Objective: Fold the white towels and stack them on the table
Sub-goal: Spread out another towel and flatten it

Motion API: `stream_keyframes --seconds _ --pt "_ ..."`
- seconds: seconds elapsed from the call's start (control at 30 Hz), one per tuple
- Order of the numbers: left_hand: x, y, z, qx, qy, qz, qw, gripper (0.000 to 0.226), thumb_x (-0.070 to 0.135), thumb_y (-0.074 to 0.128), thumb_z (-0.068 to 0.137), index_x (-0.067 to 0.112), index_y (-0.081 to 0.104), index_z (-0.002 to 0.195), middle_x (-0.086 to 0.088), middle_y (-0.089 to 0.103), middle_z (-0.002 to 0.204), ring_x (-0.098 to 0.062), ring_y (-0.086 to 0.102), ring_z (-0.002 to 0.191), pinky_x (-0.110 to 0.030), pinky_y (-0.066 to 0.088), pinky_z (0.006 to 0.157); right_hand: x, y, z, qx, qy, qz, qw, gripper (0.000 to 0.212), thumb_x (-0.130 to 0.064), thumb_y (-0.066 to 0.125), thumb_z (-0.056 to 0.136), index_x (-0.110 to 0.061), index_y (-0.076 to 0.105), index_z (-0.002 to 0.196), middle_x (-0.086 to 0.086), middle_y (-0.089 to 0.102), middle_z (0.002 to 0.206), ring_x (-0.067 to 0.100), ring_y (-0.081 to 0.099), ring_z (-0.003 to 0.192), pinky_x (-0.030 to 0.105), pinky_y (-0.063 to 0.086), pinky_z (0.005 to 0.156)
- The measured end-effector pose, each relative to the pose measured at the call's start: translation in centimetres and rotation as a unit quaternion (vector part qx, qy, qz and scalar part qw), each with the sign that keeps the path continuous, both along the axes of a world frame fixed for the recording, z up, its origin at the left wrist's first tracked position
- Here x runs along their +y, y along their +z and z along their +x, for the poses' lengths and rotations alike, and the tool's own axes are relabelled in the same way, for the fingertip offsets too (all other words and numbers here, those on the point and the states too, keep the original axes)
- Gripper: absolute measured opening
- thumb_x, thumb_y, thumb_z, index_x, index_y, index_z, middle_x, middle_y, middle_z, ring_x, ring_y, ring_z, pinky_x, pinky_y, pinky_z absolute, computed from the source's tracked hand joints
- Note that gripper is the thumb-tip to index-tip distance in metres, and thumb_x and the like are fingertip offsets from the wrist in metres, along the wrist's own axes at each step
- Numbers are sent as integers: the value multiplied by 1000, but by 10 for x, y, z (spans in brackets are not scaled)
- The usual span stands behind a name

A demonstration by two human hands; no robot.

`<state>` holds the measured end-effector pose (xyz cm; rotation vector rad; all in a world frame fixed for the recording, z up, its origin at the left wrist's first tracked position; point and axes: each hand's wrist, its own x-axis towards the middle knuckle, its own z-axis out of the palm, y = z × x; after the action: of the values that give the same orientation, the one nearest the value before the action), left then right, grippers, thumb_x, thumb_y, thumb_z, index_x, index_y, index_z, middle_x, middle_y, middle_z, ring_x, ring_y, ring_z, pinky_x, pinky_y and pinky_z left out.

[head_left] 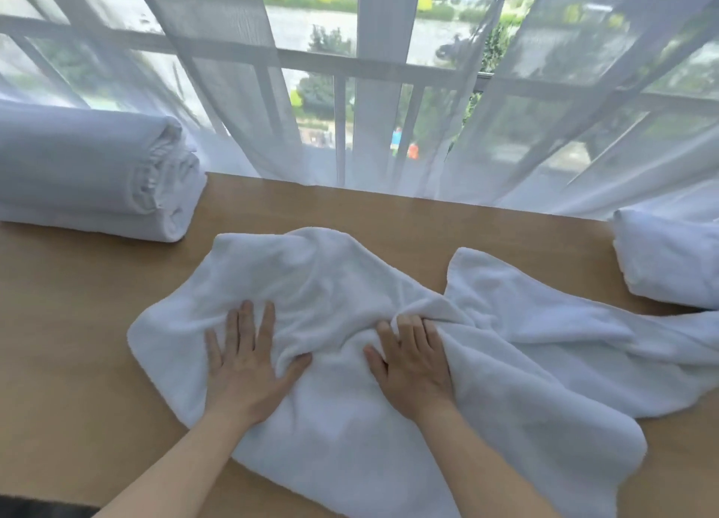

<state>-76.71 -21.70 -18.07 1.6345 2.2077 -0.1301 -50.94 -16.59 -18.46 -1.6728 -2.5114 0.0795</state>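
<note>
A crumpled white towel [350,284] lies spread across the middle of the wooden table [78,323]. My left hand [249,362] lies flat on its left part, fingers straight and spread. My right hand [412,358] rests on the towel's middle, and its fingertips sink into a raised fold of cloth; whether they pinch it is hard to tell. A stack of folded white towels [89,175] stands at the table's back left. Another folded white towel [669,257] sits at the right edge.
Sheer white curtains [564,128] hang along the table's far edge before a window with white bars [381,70]; their hems touch the tabletop. Bare wood shows at the front left.
</note>
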Motion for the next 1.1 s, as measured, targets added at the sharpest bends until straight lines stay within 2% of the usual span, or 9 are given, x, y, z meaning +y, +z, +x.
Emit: stream_keyframes --seconds 0.17,0.27,0.33,0.43,0.53,0.7,0.83,0.97,1.1 --pt "-4 -4 13 -1 -13 19 1000 103 88 -8 79 20 -29 153 -16 -26 163 -36 -23 150 -60 -13 118 1 29 -12 46 -81 -150 984 53 -57 26 99 -23 50 131 4 47 126 28 40 121 36 21 108" --pt "3 0 37 -54 -113 85 988 92 79 13 89 23 -3 161 -14 -8 168 -35 -6 154 -59 -3 119 6 48 -8 139 -126 -94 978 42 -45 32 100 -18 61 112 2 58 106 27 53 101 37 37 94" --pt "20 6 62 -76 -204 124 968 82 74 20 92 31 8 161 -11 -2 169 -33 0 155 -59 1 119 22 58 5 126 -168 -25 977 32 -34 37 101 -15 63 101 2 59 98 28 55 94 39 38 87" --pt "48 11 115 -80 -300 130 942 76 72 19 95 35 6 160 -2 -4 169 -30 -4 155 -60 2 120 52 65 41 96 -287 -46 952 23 -28 45 102 -16 61 113 4 56 112 29 51 105 39 34 89" --pt "67 11 169 -93 -319 126 935 74 73 10 95 39 -4 159 6 -13 168 -24 -17 154 -55 -6 122 73 63 84 59 -408 -141 900 35 -32 48 99 -20 48 132 7 42 133 30 43 121 41 38 94" --pt "105 14 232 -97 -338 120 928 72 68 15 96 34 14 160 2 4 169 -24 -6 155 -49 0 124 86 46 136 71 -468 -265 840 60 -44 62 91 -30 34 142 6 21 148 35 27 135 45 40 100" --pt "124 5 252 -71 -358 109 925 75 66 12 95 31 15 160 1 3 169 -22 -9 155 -46 -9 123 89 22 149 33 -441 -199 874 43 -41 50 97 -29 42 137 5 34 141 36 30 126 42 37 99" --pt "134 5 267 -82 -356 105 925 77 66 17 94 26 16 161 0 3 169 -20 -9 155 -47 -5 124 92 12 162 38 -412 -133 901 36 -21 51 97 -18 47 133 8 48 130 35 38 116 39 36 91" --pt "134 7 270 -113 -360 121 918 77 65 26 94 28 14 161 1 3 169 -21 -2 156 -50 8 124 93 27 186 216 -419 -67 879 33 3 43 91 -10 51 121 9 46 118 33 46 103 36 37 86"
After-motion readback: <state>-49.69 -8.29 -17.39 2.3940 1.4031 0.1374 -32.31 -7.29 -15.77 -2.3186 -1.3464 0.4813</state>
